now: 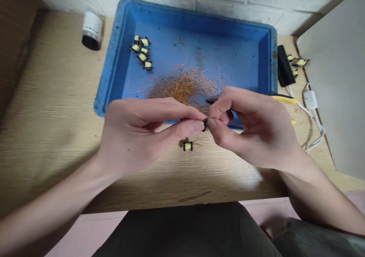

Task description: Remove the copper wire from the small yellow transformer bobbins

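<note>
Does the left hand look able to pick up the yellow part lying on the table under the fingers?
Likely yes for reach: the yellow part lies on the table just below the left hand, nothing between. But that hand and the right hand together pinch a small dark part, so it is occupied.

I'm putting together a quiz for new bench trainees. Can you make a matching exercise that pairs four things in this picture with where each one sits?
Things
1. white jar
2. pile of copper wire scraps
3. cluster of yellow coils
4. lone yellow coil

Places
A. on the table, in front of the tray's near edge
B. far-left part of the blue tray
C. on the table, left of the tray's far corner
D. middle of the tray's floor

Pairs: 1-C, 2-D, 3-B, 4-A
</note>
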`<state>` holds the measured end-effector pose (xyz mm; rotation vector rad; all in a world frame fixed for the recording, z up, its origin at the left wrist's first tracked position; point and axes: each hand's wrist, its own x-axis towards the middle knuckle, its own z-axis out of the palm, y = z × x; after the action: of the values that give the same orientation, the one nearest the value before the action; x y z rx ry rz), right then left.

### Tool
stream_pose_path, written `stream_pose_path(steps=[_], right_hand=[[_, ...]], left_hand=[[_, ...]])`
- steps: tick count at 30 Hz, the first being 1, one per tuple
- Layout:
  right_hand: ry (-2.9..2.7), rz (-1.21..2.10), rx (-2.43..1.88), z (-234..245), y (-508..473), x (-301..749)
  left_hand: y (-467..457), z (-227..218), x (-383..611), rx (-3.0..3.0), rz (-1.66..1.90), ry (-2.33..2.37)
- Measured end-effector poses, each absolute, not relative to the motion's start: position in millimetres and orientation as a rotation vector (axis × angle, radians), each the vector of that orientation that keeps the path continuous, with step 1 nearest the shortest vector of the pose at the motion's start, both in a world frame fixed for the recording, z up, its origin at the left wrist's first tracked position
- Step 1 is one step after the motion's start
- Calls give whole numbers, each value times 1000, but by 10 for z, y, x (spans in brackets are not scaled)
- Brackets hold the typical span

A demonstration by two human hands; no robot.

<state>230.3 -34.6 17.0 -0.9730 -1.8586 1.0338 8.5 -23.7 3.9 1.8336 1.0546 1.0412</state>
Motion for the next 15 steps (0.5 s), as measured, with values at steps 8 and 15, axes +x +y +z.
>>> stream_pose_path(steps=[8,15], right_hand=[[-1684,1213,-986,189,-357,2318],[-1612,1298,-952,175,-354,2296]], left_hand=[[-266,79,105,1677,1042,1013],[-235,71,93,1751,1100,958]])
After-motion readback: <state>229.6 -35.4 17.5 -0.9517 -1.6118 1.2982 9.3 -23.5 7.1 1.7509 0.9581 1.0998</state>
